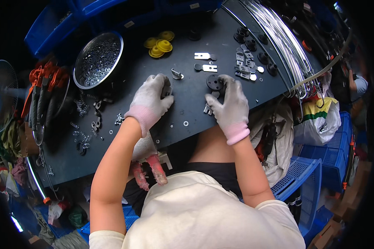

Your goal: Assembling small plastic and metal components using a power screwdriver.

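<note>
My left hand point(150, 98) wears a grey glove with a pink cuff. Its fingers curl around a small metal piece point(167, 91), mostly hidden by the glove. Gloved the same way, my right hand point(232, 103) has its fingers and thumb closed at the edge of a black round disc point(214, 82) with holes. Below that hand's thumb, a slotted metal piece point(208, 109) shows in part. Between the hands, farther off, stands a small bent metal bracket point(177, 74). Two flat metal forked plates point(205, 67) lie beyond the disc.
A round metal bowl point(99, 60) of small nuts stands at left, near orange-and-black cables point(45, 87) and loose springs point(81, 106). Yellow discs point(160, 43) lie at the back. Metal brackets point(246, 66), black knobs point(251, 45) and long bent rods point(278, 37) occupy the right. Worn red handles point(156, 169) jut over my lap.
</note>
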`<state>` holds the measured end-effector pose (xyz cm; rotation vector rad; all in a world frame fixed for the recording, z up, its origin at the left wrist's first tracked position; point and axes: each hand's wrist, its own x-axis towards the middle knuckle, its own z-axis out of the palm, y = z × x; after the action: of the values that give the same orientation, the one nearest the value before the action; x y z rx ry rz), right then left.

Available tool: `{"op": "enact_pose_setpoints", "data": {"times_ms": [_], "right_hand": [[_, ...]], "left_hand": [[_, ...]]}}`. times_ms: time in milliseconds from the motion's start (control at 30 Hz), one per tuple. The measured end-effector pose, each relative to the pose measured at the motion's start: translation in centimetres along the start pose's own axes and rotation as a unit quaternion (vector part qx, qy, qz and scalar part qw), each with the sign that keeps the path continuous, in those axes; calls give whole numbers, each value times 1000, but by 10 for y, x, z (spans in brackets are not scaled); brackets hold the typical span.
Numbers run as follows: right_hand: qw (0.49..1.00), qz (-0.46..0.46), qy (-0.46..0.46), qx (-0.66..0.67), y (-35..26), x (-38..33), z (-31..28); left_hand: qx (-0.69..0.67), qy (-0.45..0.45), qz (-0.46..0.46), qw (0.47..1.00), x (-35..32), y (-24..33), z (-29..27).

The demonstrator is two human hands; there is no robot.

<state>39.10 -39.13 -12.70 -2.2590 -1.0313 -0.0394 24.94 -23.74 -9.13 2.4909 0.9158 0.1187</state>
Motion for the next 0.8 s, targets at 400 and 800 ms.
{"op": "enact_pose_setpoints", "data": {"times_ms": [400,800], "right_hand": [[902,-224,-332,-158,-24,129,18],[734,50,-84,672,-78,11,-47]], "left_hand": [[-550,41,-34,833,-47,23,-24],[-653,130,6,746,-65,29,-20]]}}
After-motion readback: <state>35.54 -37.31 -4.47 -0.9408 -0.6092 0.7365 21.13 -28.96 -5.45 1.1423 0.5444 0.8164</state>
